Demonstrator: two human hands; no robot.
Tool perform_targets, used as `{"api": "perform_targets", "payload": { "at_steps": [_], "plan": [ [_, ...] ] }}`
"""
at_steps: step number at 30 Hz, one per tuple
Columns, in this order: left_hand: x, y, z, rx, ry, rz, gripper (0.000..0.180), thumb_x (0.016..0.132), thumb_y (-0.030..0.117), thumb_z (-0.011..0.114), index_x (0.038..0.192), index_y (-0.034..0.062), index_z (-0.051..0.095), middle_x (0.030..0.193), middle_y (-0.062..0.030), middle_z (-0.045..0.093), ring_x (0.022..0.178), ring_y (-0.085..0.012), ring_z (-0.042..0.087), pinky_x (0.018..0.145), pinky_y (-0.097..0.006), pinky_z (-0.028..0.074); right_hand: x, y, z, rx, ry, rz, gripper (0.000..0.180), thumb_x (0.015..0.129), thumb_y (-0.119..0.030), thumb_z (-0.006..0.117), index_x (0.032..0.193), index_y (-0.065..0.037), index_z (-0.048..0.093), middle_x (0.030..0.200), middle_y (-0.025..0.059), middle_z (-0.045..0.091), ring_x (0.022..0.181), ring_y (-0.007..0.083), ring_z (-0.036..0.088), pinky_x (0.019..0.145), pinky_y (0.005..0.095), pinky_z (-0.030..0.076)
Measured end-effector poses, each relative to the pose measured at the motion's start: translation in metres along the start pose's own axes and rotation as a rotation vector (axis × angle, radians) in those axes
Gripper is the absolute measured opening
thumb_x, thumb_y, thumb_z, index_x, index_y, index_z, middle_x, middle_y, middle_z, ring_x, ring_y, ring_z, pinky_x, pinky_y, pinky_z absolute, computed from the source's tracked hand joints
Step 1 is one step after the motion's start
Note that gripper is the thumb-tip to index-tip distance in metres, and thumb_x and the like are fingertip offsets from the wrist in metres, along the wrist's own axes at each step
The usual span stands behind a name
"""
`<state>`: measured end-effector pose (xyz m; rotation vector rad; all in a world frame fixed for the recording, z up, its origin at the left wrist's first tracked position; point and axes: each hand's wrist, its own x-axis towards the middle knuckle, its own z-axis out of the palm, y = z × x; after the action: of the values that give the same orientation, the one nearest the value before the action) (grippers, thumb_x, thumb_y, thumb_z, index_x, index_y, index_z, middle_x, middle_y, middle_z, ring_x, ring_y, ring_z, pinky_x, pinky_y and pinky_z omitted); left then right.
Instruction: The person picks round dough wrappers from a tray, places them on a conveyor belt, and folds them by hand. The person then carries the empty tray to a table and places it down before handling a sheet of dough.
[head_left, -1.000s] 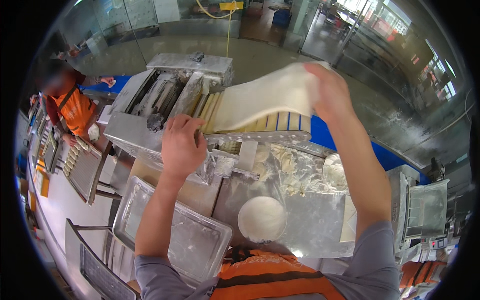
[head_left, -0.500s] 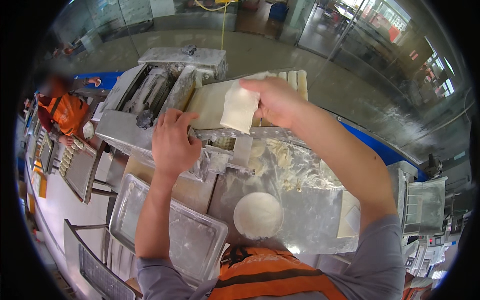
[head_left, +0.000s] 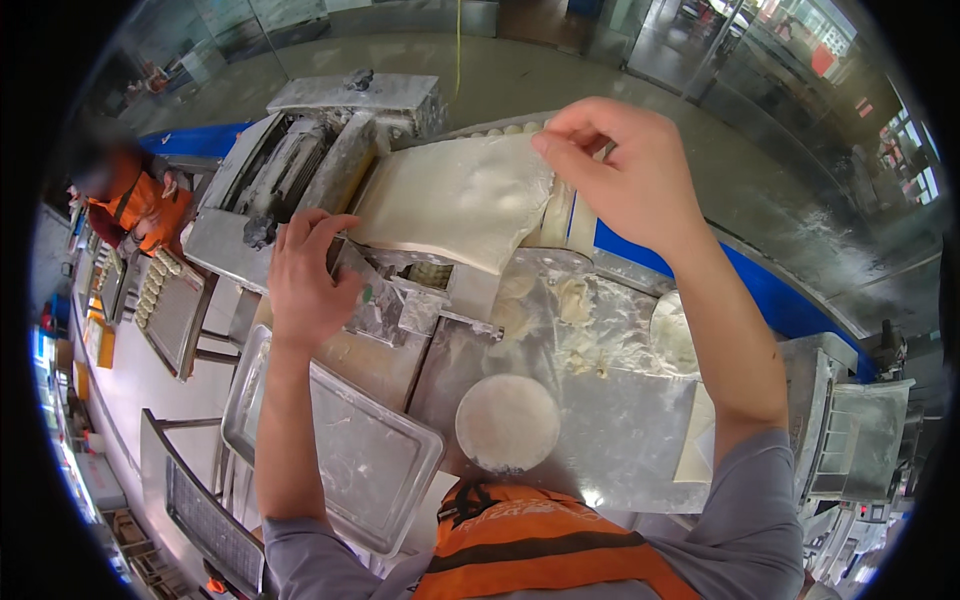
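A wide, pale dough sheet (head_left: 450, 195) lies spread over the outfeed of a floury metal roller machine (head_left: 225, 230). Its near right corner droops over the machine's front rail. My right hand (head_left: 625, 165) is at the sheet's far right corner, with thumb and fingertips pinched together on the dough edge. My left hand (head_left: 310, 280) rests by the near side of the machine, left of the sheet. Its fingers are spread and bent, and they hold nothing.
A round floury disc (head_left: 508, 422) sits on the metal table (head_left: 610, 425), with dough scraps (head_left: 575, 330) behind it. At left are a metal tray (head_left: 375, 450) and a co-worker in an orange apron (head_left: 150, 205) beside a tray of shaped pieces (head_left: 170, 320). A blue belt (head_left: 740, 285) runs at right.
The dough flap that my right hand held folded up now lies flat, stretched to the right. My right hand has moved right and away from me. My left hand has shifted slightly left.
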<state>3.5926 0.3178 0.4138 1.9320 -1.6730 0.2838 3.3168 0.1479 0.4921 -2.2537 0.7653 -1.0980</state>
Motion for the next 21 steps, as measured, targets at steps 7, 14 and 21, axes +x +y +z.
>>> {"api": "perform_targets", "payload": {
  "at_steps": [7, 14, 21],
  "plan": [
    [0.000, 0.006, -0.003, 0.000, -0.059, 0.016, 0.053, 0.062, 0.000, 0.063, 0.114, 0.0099, 0.067, 0.115, -0.0093, 0.057, 0.105, -0.0333, 0.055, 0.092, -0.043, 0.046, -0.053, 0.084, -0.015, 0.389, 0.581, 0.033, 0.006, 0.093, -0.006, 0.070, 0.097, -0.001, 0.068, 0.086, 0.0033, 0.069, 0.076, 0.0074, 0.063, 0.066, 0.0209, 0.050],
    [-0.001, 0.019, 0.001, 0.218, -0.164, 0.001, 0.063, 0.060, 0.001, 0.068, 0.121, 0.0142, 0.064, 0.125, -0.0074, 0.051, 0.111, -0.0330, 0.050, 0.098, -0.044, 0.042, -0.153, 0.181, 0.023, 0.490, 0.565, 0.387, 0.010, 0.096, -0.010, 0.068, 0.093, -0.001, 0.066, 0.080, 0.0025, 0.066, 0.072, 0.0086, 0.059, 0.067, 0.0229, 0.048],
    [0.002, 0.019, 0.006, 0.220, -0.157, 0.023, 0.068, 0.060, 0.002, 0.068, 0.126, 0.0183, 0.063, 0.123, -0.0077, 0.051, 0.108, -0.0332, 0.050, 0.098, -0.044, 0.041, -0.210, 0.175, 0.064, 0.560, 0.412, 0.626, 0.018, 0.097, -0.017, 0.066, 0.092, 0.000, 0.066, 0.079, 0.0030, 0.064, 0.071, 0.0098, 0.058, 0.065, 0.0240, 0.046]
  ]
}}
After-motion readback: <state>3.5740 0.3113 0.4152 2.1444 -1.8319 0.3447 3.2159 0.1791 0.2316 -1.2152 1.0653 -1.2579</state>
